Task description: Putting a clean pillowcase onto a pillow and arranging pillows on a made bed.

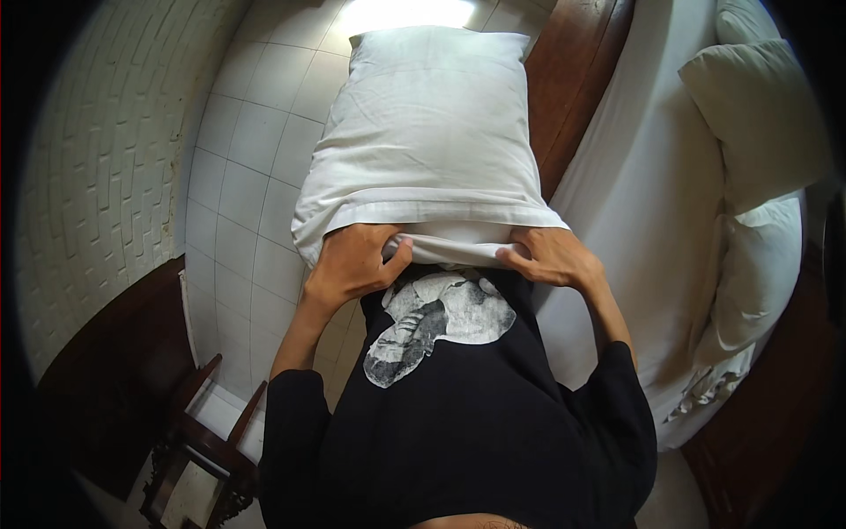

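Observation:
A pillow in a white pillowcase (429,125) stretches away in front of my body, its mouth towards me. My left hand (360,258) reaches under the upper hem at the left side of the opening, with the thumb outside on the lower edge. On the right side, my right hand (552,254) is tucked under the same hem, and its thumb presses the lower flap (456,251). Both hands grip the fabric around the opening. Most of their fingers are hidden inside the case. A strip of the white pillow (456,231) shows between the hems.
To the right, a bed with a white sheet (634,231) and a wooden frame (575,73) holds several pillows (753,112). A white brick wall (106,165) rises at left above tiled floor (251,145). Dark wooden furniture (211,436) stands at lower left.

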Available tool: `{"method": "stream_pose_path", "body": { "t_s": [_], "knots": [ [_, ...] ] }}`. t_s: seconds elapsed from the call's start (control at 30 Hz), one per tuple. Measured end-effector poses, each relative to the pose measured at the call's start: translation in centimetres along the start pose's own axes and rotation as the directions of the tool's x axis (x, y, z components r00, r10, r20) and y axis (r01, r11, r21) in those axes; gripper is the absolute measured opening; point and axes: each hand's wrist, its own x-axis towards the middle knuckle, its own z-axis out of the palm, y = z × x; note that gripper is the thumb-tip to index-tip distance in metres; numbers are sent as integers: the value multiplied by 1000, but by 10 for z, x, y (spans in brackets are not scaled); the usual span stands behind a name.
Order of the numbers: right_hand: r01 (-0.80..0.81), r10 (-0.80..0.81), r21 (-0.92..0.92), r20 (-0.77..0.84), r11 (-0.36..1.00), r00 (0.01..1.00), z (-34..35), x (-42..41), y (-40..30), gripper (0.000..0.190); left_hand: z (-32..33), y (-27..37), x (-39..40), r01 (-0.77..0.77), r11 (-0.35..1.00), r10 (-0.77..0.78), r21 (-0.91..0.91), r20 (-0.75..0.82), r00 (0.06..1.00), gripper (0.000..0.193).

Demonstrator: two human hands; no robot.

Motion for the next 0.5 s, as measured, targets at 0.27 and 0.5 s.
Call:
{"method": "stream_pose_path", "body": {
  "t_s": [0.27,0.5],
  "knots": [
    [490,-456,43,-303,871,837,-4,37,-62,20,23,2,-9,-38,990,56,137,-134,989,13],
    [403,-380,-101,-594,910,709,5,71,-34,12,9,-29,-3,156,849,424,505,-826,372,18]
  ]
}}
